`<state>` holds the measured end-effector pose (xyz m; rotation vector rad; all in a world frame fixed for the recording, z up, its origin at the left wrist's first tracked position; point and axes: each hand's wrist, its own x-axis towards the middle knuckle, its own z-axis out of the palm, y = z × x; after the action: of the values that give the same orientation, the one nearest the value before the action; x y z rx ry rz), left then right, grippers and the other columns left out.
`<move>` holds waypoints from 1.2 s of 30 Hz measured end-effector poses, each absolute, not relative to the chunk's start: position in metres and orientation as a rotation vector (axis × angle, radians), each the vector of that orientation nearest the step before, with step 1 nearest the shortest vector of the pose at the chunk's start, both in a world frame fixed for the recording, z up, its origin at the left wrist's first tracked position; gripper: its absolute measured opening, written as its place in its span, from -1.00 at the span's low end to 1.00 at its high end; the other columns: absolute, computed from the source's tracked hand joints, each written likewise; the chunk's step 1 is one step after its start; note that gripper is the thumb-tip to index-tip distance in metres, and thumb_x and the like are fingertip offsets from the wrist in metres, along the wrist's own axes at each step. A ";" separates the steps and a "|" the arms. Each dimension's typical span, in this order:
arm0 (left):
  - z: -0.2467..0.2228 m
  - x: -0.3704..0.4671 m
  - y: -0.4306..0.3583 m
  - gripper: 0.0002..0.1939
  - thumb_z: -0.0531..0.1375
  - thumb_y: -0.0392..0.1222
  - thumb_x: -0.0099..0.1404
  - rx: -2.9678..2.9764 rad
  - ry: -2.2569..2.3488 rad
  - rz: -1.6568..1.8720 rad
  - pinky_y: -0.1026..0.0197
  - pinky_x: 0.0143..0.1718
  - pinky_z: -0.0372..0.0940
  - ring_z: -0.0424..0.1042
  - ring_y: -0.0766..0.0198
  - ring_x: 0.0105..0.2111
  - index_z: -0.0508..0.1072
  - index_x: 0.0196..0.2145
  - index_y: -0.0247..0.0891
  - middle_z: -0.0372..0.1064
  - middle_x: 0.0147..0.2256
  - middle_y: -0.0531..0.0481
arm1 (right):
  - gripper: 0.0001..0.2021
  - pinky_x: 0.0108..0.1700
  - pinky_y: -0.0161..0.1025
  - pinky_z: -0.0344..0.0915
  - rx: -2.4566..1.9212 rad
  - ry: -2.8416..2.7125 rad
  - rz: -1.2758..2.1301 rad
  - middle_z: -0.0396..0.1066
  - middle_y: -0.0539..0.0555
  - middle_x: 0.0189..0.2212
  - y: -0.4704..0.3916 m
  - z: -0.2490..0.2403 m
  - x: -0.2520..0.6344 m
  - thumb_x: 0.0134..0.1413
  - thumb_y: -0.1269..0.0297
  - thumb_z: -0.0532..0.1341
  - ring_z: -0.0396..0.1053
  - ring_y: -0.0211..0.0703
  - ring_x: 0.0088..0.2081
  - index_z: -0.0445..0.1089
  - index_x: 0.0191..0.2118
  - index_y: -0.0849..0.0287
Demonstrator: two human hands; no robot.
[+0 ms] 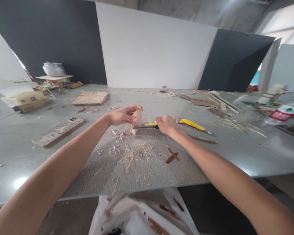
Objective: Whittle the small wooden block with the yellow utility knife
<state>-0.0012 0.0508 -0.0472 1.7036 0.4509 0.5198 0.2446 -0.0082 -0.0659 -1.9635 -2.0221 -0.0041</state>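
Observation:
Over the middle of the table, my left hand (123, 115) grips a small pale piece of wood (137, 119), tilted up on end. My right hand (167, 124) is closed round a utility knife (150, 124) with yellow and black parts. Its blade points left and meets the lower part of the wood; the handle is mostly hidden in my fist. Curled wood shavings (137, 153) lie below the wood on a grey textured mat (186, 173). Right of them rest crossed brown strips (172, 156). A second, yellow cutter (192, 124) lies just beyond my right hand.
A phone in a patterned case (60, 132) and a flat wooden board (90, 97) lie to the left. Wood scraps (220, 102) and a plastic bottle (286, 112) are at the right. Behind the table stand white and dark panels (154, 45). White cloth (142, 212) covers my lap.

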 end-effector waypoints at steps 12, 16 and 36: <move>-0.046 0.002 0.046 -0.44 0.28 -0.25 0.04 1.663 0.432 0.529 0.14 -0.17 0.26 0.25 0.13 -0.05 0.27 0.02 -0.05 0.20 0.02 -0.07 | -0.50 -0.47 -0.25 0.03 -1.917 -2.119 -0.063 0.41 0.21 -0.52 -0.007 -0.076 0.247 0.20 0.12 -0.14 0.33 -0.11 -0.45 0.42 -0.52 0.24; -0.048 0.000 0.047 -0.42 0.30 -0.25 0.02 1.643 0.446 0.548 0.14 -0.15 0.27 0.25 0.13 -0.03 0.28 0.02 -0.03 0.18 0.05 -0.06 | -0.47 -0.52 -0.26 -0.07 -1.824 -2.067 -0.041 0.29 0.11 -0.66 -0.007 -0.074 0.251 0.19 0.09 -0.16 0.21 -0.20 -0.57 0.34 -0.62 0.21; -0.045 -0.001 0.047 -0.42 0.26 -0.25 0.08 1.661 0.440 0.502 0.09 -0.11 0.27 0.24 0.08 0.01 0.25 0.06 -0.04 0.15 0.10 -0.10 | -0.49 -0.52 -0.27 -0.08 -1.704 -2.000 0.273 0.10 0.01 -0.77 -0.005 -0.073 0.264 0.13 -0.05 -0.07 0.10 -0.25 -0.63 0.12 -0.71 0.15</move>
<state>-0.0007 0.0472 -0.0453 1.6606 0.4398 0.5020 0.2644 -0.0049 -0.0732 -1.7038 -2.0004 0.2731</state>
